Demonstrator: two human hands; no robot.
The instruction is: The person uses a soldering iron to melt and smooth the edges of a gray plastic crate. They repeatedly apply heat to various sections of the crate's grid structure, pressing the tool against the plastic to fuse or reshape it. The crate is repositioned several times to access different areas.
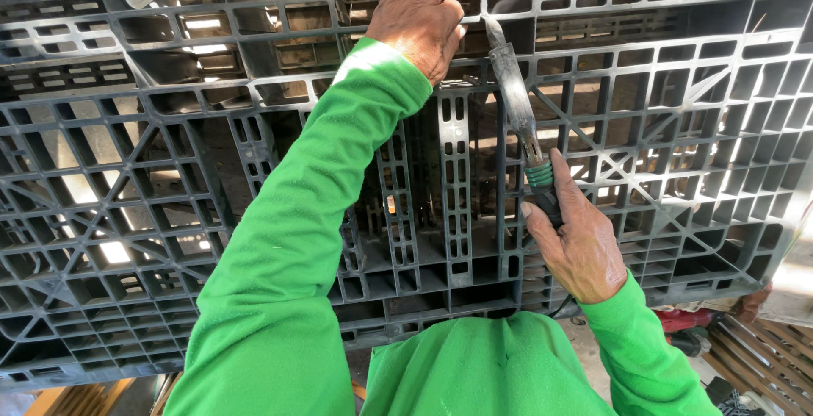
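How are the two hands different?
The left hand reaches high up and grips a rib of the black plastic pallet; the right hand sits lower and holds the handle of a long dark tool. The left hand wears a dark ring; no ring shows on the right hand. The left hand's arm stretches out long, while the right hand's arm is bent close. Both come out of bright green sleeves.

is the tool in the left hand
No, the right hand grips the tool; the left hand holds the black pallet.
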